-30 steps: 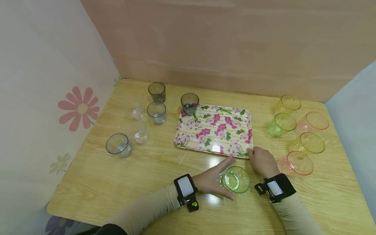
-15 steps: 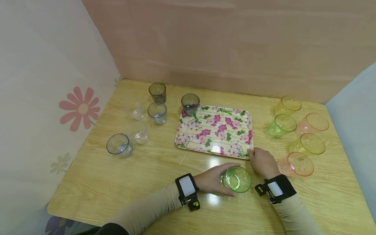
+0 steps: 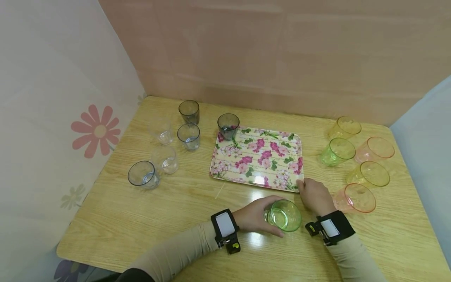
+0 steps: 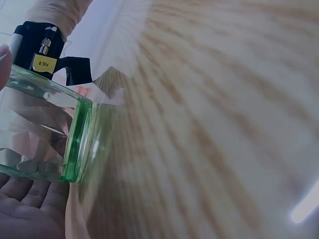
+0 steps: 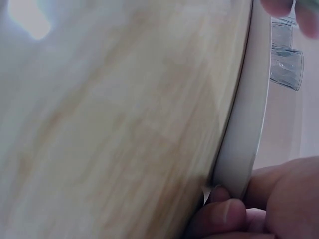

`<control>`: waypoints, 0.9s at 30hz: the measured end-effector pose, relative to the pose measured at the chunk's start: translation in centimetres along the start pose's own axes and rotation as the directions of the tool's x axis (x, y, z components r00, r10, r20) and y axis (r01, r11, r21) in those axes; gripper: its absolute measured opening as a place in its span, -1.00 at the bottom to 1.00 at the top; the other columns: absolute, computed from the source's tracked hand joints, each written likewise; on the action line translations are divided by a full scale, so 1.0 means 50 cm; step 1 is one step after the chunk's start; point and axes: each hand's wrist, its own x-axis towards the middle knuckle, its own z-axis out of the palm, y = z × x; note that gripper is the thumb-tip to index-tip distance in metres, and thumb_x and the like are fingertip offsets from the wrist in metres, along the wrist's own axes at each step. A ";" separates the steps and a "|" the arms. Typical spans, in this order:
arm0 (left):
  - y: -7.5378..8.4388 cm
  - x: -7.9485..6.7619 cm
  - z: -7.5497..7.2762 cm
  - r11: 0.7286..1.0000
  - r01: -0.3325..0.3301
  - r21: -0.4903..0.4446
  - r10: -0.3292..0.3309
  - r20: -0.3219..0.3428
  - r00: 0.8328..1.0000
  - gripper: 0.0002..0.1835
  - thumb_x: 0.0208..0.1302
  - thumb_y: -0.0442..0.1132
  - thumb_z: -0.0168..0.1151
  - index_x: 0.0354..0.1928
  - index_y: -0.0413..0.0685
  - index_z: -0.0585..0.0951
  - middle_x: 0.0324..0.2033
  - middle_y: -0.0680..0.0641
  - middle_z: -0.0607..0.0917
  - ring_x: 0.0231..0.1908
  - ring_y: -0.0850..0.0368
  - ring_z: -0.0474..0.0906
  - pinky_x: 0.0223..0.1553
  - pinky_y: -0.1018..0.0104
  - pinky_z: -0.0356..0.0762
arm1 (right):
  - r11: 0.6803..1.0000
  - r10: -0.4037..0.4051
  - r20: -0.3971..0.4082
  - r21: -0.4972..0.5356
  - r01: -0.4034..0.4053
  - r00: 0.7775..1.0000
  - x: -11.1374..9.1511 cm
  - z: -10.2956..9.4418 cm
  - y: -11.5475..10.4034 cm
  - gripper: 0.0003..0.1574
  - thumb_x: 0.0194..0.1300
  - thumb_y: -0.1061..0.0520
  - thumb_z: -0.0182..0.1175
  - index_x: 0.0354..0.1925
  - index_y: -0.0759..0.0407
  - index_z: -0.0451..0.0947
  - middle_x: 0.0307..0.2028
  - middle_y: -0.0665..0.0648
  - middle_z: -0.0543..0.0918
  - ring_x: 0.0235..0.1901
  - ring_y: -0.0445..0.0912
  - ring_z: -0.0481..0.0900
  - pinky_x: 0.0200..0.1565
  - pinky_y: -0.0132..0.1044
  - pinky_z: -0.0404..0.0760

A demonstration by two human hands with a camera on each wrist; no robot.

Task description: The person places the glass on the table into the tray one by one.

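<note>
My left hand [image 3: 256, 216] curls round a green glass [image 3: 286, 216] in front of the tray, thumb on the near side and fingers on the far side. In the left wrist view the faceted green glass [image 4: 37, 134] lies between thumb and fingers, its base close to the table. My right hand [image 3: 314, 196] pinches the near right corner of a flower-patterned tray [image 3: 253, 156]. The right wrist view has the fingertips [image 5: 227, 211] under the tray's pale rim [image 5: 241, 119] and the thumb over it. A dark grey glass [image 3: 228, 127] stands at the tray's far left corner.
Left of the tray stand two grey glasses, a far one [image 3: 189, 112] and a nearer one [image 3: 189, 137], clear glasses [image 3: 165, 159] and a dark-rimmed glass [image 3: 143, 175]. On the right are several coloured glasses, the pink one [image 3: 356, 197] close to my right wrist. Walls border the table [image 3: 141, 223].
My left hand was spread beside the green glass a second ago; its fingers and thumb have since closed round it. The right hand keeps its hold on the tray corner.
</note>
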 end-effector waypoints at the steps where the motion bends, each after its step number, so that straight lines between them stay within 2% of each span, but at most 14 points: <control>1: 0.000 0.000 0.000 1.000 0.001 0.004 -0.001 -0.006 1.000 -0.10 -0.14 -0.13 0.52 0.34 0.08 0.33 0.21 0.12 0.48 0.19 0.31 0.37 0.23 0.33 0.27 | 1.000 0.000 0.000 0.000 0.000 1.000 0.000 0.000 0.000 -0.47 0.50 -0.03 -0.22 -0.59 0.19 0.26 -0.67 0.13 0.27 -0.64 -0.02 0.28 -0.57 -0.22 0.25; 10: 0.007 -0.005 -0.020 0.998 0.039 0.043 -0.036 -0.086 0.996 -0.05 -0.13 -0.03 0.51 0.38 0.13 0.29 0.22 0.12 0.46 0.19 0.26 0.36 0.22 0.28 0.31 | 1.000 -0.004 -0.006 0.008 0.004 1.000 -0.001 -0.002 -0.003 -0.48 0.49 -0.01 -0.21 -0.59 0.19 0.25 -0.67 0.13 0.27 -0.65 -0.03 0.27 -0.58 -0.22 0.24; 18: 0.026 -0.022 -0.075 0.998 0.059 0.025 -0.054 -0.184 0.981 -0.05 -0.13 -0.05 0.51 0.38 0.11 0.29 0.23 0.06 0.45 0.19 0.17 0.38 0.17 0.24 0.38 | 1.000 -0.011 -0.014 0.020 0.011 1.000 0.000 -0.004 -0.003 -0.48 0.49 0.01 -0.19 -0.61 0.19 0.23 -0.69 0.12 0.25 -0.68 -0.05 0.23 -0.59 -0.25 0.20; 21: 0.039 -0.026 -0.101 0.999 0.046 0.018 -0.040 -0.243 0.969 -0.07 -0.11 -0.10 0.51 0.37 0.06 0.30 0.24 0.02 0.44 0.20 0.12 0.37 0.20 0.16 0.35 | 1.000 -0.013 -0.012 0.021 0.014 1.000 -0.001 -0.005 -0.002 -0.48 0.49 0.01 -0.19 -0.61 0.18 0.22 -0.69 0.12 0.25 -0.68 -0.05 0.22 -0.59 -0.25 0.20; 24: 0.040 -0.028 -0.126 1.000 0.025 0.009 -0.021 -0.307 0.951 -0.09 -0.08 -0.13 0.49 0.38 0.04 0.28 0.26 0.01 0.43 0.23 0.07 0.35 0.23 0.06 0.30 | 1.000 -0.012 -0.005 0.026 0.012 1.000 -0.001 -0.004 -0.001 -0.48 0.50 0.00 -0.20 -0.61 0.18 0.22 -0.69 0.12 0.25 -0.68 -0.05 0.23 -0.59 -0.25 0.20; 27: 0.040 -0.028 -0.150 1.000 0.023 0.010 -0.017 -0.387 0.922 -0.08 -0.05 -0.13 0.48 0.39 0.03 0.25 0.28 -0.01 0.40 0.27 0.06 0.31 0.26 0.01 0.26 | 1.000 -0.007 -0.002 0.030 0.007 1.000 -0.001 -0.003 -0.001 -0.47 0.50 -0.02 -0.20 -0.60 0.18 0.23 -0.68 0.12 0.26 -0.68 -0.05 0.23 -0.58 -0.25 0.20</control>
